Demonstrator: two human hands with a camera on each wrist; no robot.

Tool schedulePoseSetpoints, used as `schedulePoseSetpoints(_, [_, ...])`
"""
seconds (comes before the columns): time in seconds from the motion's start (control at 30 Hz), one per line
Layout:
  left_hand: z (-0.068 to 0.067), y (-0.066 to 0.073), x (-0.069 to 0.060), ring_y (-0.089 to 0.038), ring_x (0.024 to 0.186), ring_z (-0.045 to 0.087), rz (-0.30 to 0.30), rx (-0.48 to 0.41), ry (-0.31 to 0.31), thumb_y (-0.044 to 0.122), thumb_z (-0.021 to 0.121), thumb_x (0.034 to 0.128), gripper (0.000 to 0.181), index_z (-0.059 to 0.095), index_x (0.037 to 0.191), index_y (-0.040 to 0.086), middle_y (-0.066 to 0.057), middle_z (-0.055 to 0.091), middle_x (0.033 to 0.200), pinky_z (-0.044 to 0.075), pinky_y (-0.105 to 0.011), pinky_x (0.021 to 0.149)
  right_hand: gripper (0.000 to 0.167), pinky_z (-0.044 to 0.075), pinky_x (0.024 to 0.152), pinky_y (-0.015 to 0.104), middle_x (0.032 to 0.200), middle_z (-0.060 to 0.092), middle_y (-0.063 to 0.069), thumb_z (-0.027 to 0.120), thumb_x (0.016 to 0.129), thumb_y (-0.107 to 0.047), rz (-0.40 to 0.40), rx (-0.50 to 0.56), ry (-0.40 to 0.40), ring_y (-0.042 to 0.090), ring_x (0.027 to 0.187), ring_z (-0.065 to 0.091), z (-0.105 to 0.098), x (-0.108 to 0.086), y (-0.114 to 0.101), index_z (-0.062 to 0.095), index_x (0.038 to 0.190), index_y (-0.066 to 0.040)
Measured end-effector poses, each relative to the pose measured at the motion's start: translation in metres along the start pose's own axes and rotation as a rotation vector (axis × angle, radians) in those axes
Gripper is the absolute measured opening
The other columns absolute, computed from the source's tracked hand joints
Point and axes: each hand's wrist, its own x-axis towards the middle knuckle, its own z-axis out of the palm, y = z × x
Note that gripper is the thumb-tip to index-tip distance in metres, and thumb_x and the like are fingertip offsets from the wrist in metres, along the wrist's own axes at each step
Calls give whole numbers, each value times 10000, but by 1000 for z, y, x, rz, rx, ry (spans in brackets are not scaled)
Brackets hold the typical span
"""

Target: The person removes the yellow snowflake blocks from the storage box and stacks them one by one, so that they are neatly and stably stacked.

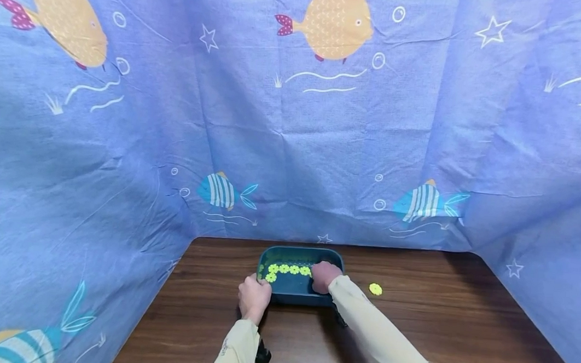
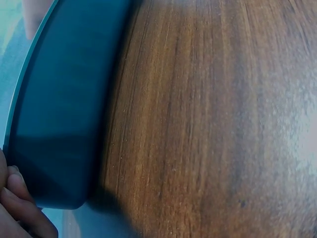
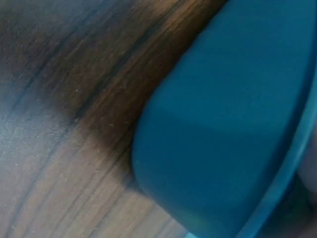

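Observation:
A dark teal tray (image 1: 291, 299) stands on the table, with several yellow flower-shaped pieces (image 1: 283, 269) lined up along its back and left inside. At the front left corner, my left hand (image 1: 255, 296) grips the tray; in the left wrist view its curled fingers (image 2: 22, 206) are against the tray's end (image 2: 64, 99). My right hand (image 1: 325, 277) reaches over the right side into the tray, beside the right end of the row. Its fingertips are hidden, so what they hold cannot be seen. The tray's outer wall (image 3: 213, 124) fills much of the right wrist view.
One loose yellow flower piece (image 1: 376, 289) lies on the brown wooden table (image 1: 426, 320), right of the tray. A blue cloth (image 1: 312, 150) printed with fish hangs behind the table and on both sides.

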Motion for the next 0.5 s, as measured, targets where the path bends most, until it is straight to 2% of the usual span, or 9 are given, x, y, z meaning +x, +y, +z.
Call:
schedulePoseSetpoints(0.13, [1, 0, 1, -363, 769, 662, 7, 0, 10, 123, 525, 889, 176, 658, 825, 26, -208, 705, 864, 521, -526, 675, 276, 430, 573, 353, 609, 442, 3, 672, 889, -87, -20, 8, 35, 169, 575, 406, -3, -4, -6, 557, 643, -135])
schedulePoseSetpoints(0.3, [1, 1, 0, -380, 779, 666, 13, -3, 17, 117, 529, 886, 166, 637, 798, 27, -217, 700, 858, 520, -541, 699, 244, 484, 625, 352, 695, 554, 14, 702, 882, -79, -51, 18, 93, 158, 617, 451, 1, -2, -7, 607, 663, -135])
schedulePoseSetpoints(0.5, [2, 2, -1, -368, 766, 663, 6, -3, 14, 117, 532, 881, 161, 630, 780, 38, -200, 699, 834, 519, -539, 704, 238, 509, 577, 347, 617, 567, 14, 718, 896, -107, -34, -16, 121, 145, 560, 478, 1, -4, -9, 627, 677, -132])
